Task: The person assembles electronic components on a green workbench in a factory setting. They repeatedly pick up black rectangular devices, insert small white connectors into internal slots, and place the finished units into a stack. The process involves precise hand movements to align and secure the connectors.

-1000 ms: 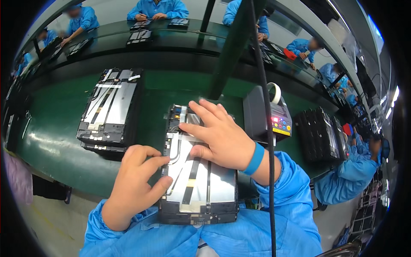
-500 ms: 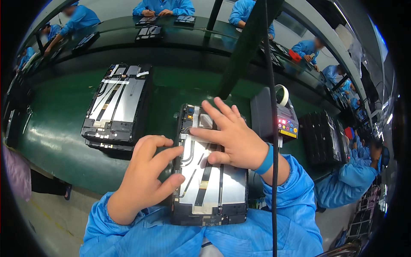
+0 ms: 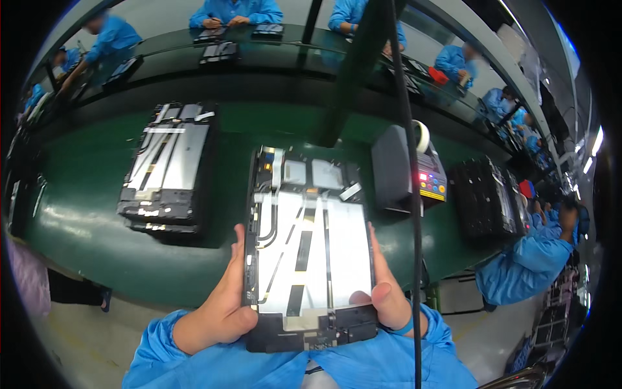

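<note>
An opened tablet (image 3: 346, 243) is held between my two hands at the table's near edge, its silver battery area, black strips and cables facing up. My left hand (image 3: 223, 301) grips its left side, thumb at the lower left corner. Along the right side, my right hand (image 3: 390, 298) holds it with the thumb bent over the edge. Most of the fingers are hidden behind the tablet. Whether more tablets lie beneath it, I cannot tell.
A stack of similar opened tablets (image 3: 172, 162) lies at the left on the green table (image 3: 78, 201). Right of centre stands a grey tape dispenser (image 3: 393, 170) with a white roll. Black tablets (image 3: 483, 198) stand farther right. A black cable (image 3: 414, 259) hangs in front. Co-workers sit beyond.
My hands have moved from over the tablet's top face to its two sides and now grip it. The tablet appears slightly raised and shifted left in the view.
</note>
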Tool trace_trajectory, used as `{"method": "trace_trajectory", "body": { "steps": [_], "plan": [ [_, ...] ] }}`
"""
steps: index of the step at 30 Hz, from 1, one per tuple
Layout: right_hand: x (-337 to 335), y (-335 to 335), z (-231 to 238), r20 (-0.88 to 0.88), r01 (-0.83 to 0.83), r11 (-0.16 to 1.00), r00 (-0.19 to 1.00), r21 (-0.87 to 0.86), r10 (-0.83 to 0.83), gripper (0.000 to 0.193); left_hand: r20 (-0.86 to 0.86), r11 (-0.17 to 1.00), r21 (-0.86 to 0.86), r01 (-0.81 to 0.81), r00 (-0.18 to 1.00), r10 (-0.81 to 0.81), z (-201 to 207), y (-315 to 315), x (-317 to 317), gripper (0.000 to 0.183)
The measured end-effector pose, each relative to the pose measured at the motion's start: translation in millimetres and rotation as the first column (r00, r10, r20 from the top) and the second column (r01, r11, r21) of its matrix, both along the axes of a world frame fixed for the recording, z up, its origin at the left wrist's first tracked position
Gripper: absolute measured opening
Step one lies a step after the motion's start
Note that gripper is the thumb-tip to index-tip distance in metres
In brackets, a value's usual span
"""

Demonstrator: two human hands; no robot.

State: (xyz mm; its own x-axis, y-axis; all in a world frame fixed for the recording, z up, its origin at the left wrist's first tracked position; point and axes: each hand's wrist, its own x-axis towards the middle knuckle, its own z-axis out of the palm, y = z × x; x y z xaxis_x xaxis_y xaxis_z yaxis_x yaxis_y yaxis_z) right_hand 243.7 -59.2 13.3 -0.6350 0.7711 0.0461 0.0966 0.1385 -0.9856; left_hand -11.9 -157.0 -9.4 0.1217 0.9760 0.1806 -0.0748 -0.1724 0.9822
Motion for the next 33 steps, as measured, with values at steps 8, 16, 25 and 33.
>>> {"method": "trace_trajectory", "body": {
  "steps": [8,16,25,33],
  "plan": [
    [-109,46,68,-0.119,-0.293,0.945,0.943,0.147,0.311,0.081,0.231,0.952,0.001,-0.306,0.926,0.298,78,7,-80,0.079],
    [-271,95,8,0.309,-0.25,0.921,0.938,0.299,0.155,0.097,-0.096,0.801,-0.021,-0.599,0.798,0.595,29,40,-238,0.07],
    [-120,103,94,0.245,-0.277,0.837,0.953,0.472,0.177,0.058,-0.678,0.532,0.602,-0.596,-0.029,0.734,24,29,-222,0.039],
    [104,106,-34,-0.227,0.871,0.382,0.458,0.309,-0.859,0.018,-0.449,0.938,0.219,-0.268,0.826,0.341,35,23,-21,0.053]
  ]
}}
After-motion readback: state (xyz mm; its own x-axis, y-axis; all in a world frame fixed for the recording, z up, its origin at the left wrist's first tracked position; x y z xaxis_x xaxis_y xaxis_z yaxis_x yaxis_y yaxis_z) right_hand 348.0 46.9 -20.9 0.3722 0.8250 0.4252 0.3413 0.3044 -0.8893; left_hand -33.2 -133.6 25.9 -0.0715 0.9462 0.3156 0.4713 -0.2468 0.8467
